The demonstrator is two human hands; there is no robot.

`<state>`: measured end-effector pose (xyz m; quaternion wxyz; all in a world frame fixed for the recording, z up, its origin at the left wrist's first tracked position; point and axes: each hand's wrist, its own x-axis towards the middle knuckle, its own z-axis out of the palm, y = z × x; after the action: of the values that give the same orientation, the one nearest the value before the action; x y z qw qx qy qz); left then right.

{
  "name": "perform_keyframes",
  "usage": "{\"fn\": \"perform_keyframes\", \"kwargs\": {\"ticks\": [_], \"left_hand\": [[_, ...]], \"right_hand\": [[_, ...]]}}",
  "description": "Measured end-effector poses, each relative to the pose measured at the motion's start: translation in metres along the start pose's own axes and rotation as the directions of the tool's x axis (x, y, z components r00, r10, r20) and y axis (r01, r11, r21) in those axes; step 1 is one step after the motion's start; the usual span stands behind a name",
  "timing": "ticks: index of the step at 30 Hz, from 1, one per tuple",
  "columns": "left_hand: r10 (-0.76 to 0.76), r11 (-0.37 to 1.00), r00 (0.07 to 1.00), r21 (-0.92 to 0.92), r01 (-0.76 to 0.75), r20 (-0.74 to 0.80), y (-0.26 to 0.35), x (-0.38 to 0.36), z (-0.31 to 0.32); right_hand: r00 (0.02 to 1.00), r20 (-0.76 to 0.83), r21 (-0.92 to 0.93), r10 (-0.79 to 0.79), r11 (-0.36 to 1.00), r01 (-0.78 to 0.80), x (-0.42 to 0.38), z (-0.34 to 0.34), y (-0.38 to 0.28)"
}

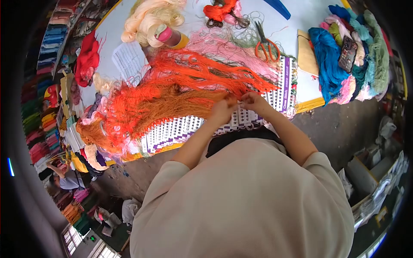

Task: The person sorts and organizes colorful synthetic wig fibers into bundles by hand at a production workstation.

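Note:
My left hand (222, 111) is closed at the near edge of the orange-red thread (189, 64), beside the brown thread (172, 105). Close to it on the right, my right hand (254, 103) pinches at the thread ends over the cards. What exactly sits between the fingertips of either hand is too small to make out. Below and around both hands lie overlapping white punched thread cards (172, 131) with purple print, several with thread hanging from their holes. Pink thread (223, 47) spreads out behind the orange-red strands.
Orange-handled scissors (266, 48) lie beyond my hands. A cup (171, 37), cream skeins (150, 19) and a printed sheet (129, 60) are at the back left. Blue skeins (327, 56) and a phone (347, 53) sit at right. Another person (69, 178) is at far left.

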<state>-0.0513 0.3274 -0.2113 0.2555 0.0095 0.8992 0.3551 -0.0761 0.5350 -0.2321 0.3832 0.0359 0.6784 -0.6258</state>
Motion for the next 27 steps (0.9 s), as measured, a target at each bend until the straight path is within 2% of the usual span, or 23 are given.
{"fn": "perform_keyframes", "kwargs": {"ticks": [1,2,3,4,5,6,7,9,10,12,14,15,16,17,19,21,22,25,26,27], "left_hand": [[0.079,0.982,0.996,-0.166,-0.084,-0.038,-0.022,0.004,-0.013],[0.193,0.981,0.98,-0.042,-0.191,0.039,-0.05,0.01,-0.037],[-0.206,0.806,0.972,-0.542,0.236,0.117,-0.004,-0.01,-0.089],[-0.373,0.665,0.922,-0.663,0.342,0.102,-0.017,-0.016,-0.115],[-0.464,0.521,0.875,-0.755,0.398,0.142,-0.013,-0.026,-0.157],[-0.389,0.474,0.921,-0.861,0.185,-0.017,-0.028,-0.033,-0.18],[-0.401,0.414,0.91,-0.907,0.077,-0.105,-0.036,-0.041,-0.203],[-0.514,0.167,0.821,-0.968,-0.187,-0.247,-0.067,-0.05,-0.237],[-0.513,0.164,0.822,-0.968,-0.191,-0.249,-0.062,-0.056,-0.24],[-0.602,0.256,0.697,-0.921,-0.294,-0.39,-0.052,-0.069,-0.248],[-0.429,0.244,0.886,-0.967,-0.076,-0.177,-0.061,-0.081,-0.243],[-0.316,0.267,0.947,-0.963,0.038,-0.05,-0.056,-0.086,-0.233],[-0.2,0.238,0.98,-0.97,0.051,0.003,-0.049,-0.089,-0.22],[-0.08,0.212,0.996,-0.975,0.067,0.051,-0.039,-0.09,-0.204],[-0.086,0.093,0.996,-0.996,0.019,0.011,0.014,-0.098,-0.186],[0.143,-0.037,0.989,-0.999,-0.023,-0.028,0.018,-0.092,-0.17],[0.172,-0.037,0.983,-0.998,-0.051,-0.057,0.022,-0.091,-0.165],[0.195,-0.044,0.98,-0.999,-0.021,-0.029,0.035,-0.098,-0.161],[0.329,-0.05,0.943,-0.997,0.066,0.047,0.037,-0.103,-0.165],[0.34,-0.045,0.939,-0.997,0.067,0.047,0.04,-0.105,-0.165]], "right_hand": [[0.999,-0.016,-0.207,-0.028,0.978,0.024,0.003,0.001,0.006],[1.0,-0.03,-0.274,-0.006,0.962,-0.003,0.006,0.003,0.011],[0.999,-0.044,-0.299,-0.011,0.954,-0.003,0.007,0.006,0.014],[0.998,-0.058,-0.324,-0.017,0.946,-0.002,0.007,0.008,0.015],[0.997,-0.066,-0.363,-0.04,0.932,0.013,0.008,0.01,0.015],[0.996,-0.075,-0.357,-0.044,0.934,0.014,0.009,0.011,0.017],[0.995,-0.083,-0.352,-0.048,0.936,0.016,0.01,0.011,0.019],[0.993,-0.102,-0.376,-0.067,0.926,0.024,0.009,0.014,0.019],[0.991,-0.108,-0.389,-0.076,0.921,0.028,0.01,0.016,0.019],[0.99,-0.133,-0.394,-0.039,0.919,-0.017,0.009,0.02,0.018],[0.981,-0.191,-0.393,0.005,0.916,-0.081,0.004,0.031,0.011],[0.97,-0.241,-0.414,-0.015,0.906,-0.089,0.003,0.038,0.009],[0.957,-0.287,-0.436,-0.037,0.895,-0.096,0.0,0.046,0.005],[0.94,-0.314,-0.537,-0.131,0.841,-0.062,-0.004,0.054,-0.003],[0.897,-0.394,-0.376,-0.202,0.926,0.043,-0.022,0.078,-0.045],[0.913,-0.359,-0.061,-0.197,0.98,0.187,-0.034,0.1,-0.081],[0.929,-0.319,0.119,-0.188,0.964,0.236,-0.045,0.111,-0.104],[0.938,-0.22,0.325,-0.267,0.887,0.329,-0.08,0.142,-0.174],[0.934,-0.224,0.346,-0.278,0.873,0.343,-0.084,0.149,-0.181],[0.93,-0.234,0.342,-0.285,0.871,0.353,-0.084,0.15,-0.181]]}}
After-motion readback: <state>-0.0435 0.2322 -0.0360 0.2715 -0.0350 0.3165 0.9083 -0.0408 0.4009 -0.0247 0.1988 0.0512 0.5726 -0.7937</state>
